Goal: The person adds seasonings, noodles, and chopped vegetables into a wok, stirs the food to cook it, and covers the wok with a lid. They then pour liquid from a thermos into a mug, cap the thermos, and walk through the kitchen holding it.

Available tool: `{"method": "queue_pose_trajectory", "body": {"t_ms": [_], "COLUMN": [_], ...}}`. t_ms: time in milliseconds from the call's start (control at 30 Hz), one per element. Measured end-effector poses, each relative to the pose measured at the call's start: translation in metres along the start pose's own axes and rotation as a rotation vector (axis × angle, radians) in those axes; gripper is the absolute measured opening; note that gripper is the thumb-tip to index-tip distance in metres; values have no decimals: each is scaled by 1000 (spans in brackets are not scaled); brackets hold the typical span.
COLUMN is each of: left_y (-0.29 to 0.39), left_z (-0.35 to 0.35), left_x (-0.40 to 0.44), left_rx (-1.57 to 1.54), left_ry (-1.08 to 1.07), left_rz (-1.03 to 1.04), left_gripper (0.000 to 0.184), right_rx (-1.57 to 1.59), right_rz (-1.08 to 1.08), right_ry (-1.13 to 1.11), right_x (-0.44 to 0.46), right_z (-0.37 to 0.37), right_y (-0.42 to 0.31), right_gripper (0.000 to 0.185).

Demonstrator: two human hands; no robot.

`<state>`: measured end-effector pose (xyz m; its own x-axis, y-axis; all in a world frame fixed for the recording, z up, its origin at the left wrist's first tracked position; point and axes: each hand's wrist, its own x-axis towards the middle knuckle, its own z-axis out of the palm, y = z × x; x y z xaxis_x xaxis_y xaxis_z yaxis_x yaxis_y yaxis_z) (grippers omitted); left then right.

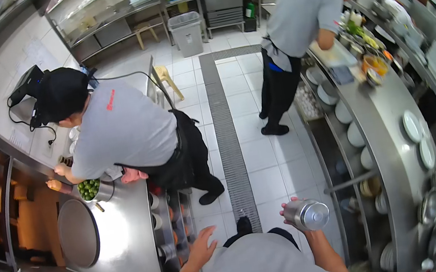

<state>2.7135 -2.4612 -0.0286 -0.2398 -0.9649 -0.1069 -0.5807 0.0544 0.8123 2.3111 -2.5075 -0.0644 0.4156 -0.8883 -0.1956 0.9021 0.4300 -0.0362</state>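
Note:
My right hand (289,214) is wrapped round a shiny metal canister (307,215), whose round end faces up toward me. The fingers show along its left side; the canister hides most of the palm. Over on the other side, my left hand (204,246) is open and holds nothing, its fingers stretched out beside the shelf rack under the left counter. Both hands are in front of my body, above the tiled floor (266,180).
A person in a grey shirt (129,122) leans over the left steel counter (124,232), near a pot of green limes (89,189) and a round tray (78,233). Another person (298,13) bends over the right counter (386,125). A drain grate (226,134) runs along the aisle.

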Motion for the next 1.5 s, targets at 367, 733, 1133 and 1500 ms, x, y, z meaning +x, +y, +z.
{"method": "queue_pose_trajectory", "body": {"t_ms": [367,733,1133,1500], "left_y": [73,151,14,-283], "left_z": [-31,-141,-350,-489], "left_x": [322,571,867,1058], "left_rx": [241,-959,-1226,475], "left_ry": [-128,-151,228,816], "left_rz": [187,-23,200,-938], "left_gripper": [34,47,51,72], "right_rx": [-179,-536,-384,-582], "right_rz": [47,469,488,431], "right_ry": [394,327,143,367], "right_x": [294,629,980,1282], "right_z": [-49,97,190,162], "right_y": [-164,-239,-311,-409], "right_gripper": [37,56,48,54]}}
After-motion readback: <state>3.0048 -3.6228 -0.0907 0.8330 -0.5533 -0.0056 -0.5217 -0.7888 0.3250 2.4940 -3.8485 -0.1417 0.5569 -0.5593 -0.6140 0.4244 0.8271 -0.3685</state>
